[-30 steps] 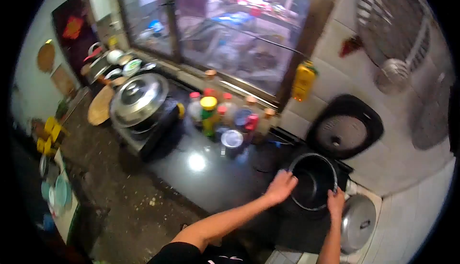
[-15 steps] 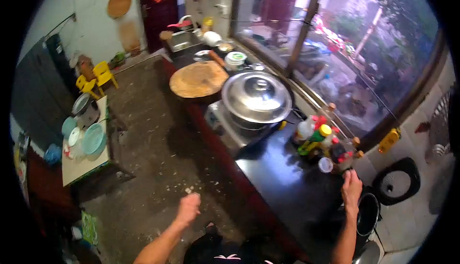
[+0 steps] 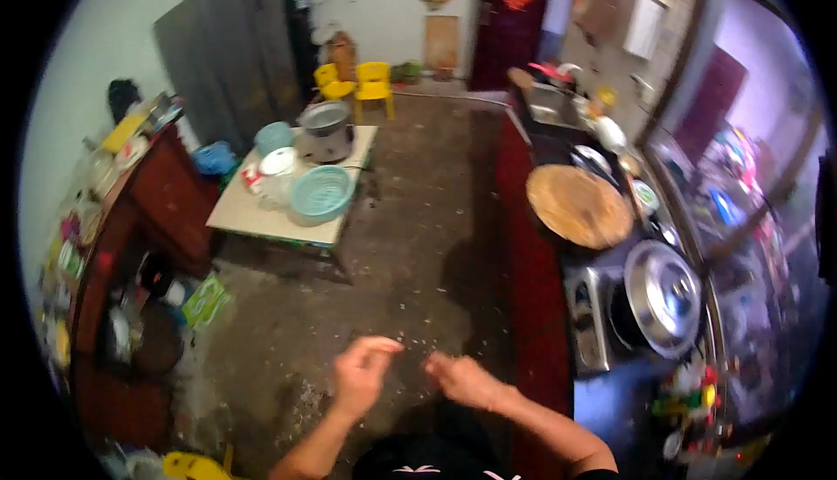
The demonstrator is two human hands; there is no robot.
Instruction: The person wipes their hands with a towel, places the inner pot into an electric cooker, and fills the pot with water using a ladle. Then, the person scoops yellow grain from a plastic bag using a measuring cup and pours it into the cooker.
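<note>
My left hand [image 3: 364, 374] is raised in front of my body over the floor, its fingers stretched toward the right and slightly bent. I see nothing held in it. Close beside it, with a small gap between the two, my right hand [image 3: 464, 381] has its fingers curled together toward the left. Whether anything small is pinched there is hidden. Neither hand touches the counter [image 3: 534, 323] on the right or the low table [image 3: 253, 218] ahead on the left.
A lidded steel pot [image 3: 663, 297] sits on a stove [image 3: 589, 319]; beyond it lies a round wooden chopping board [image 3: 580, 205]. Several bottles [image 3: 693, 393] stand nearby. The low table bears a green basket [image 3: 322, 193] and a cooker [image 3: 327, 131]. A brown cabinet [image 3: 170, 205] is left.
The view has swung left. My right hand has left the counter end near the bottles and come in beside my left hand. My left hand's fingers have straightened out.
</note>
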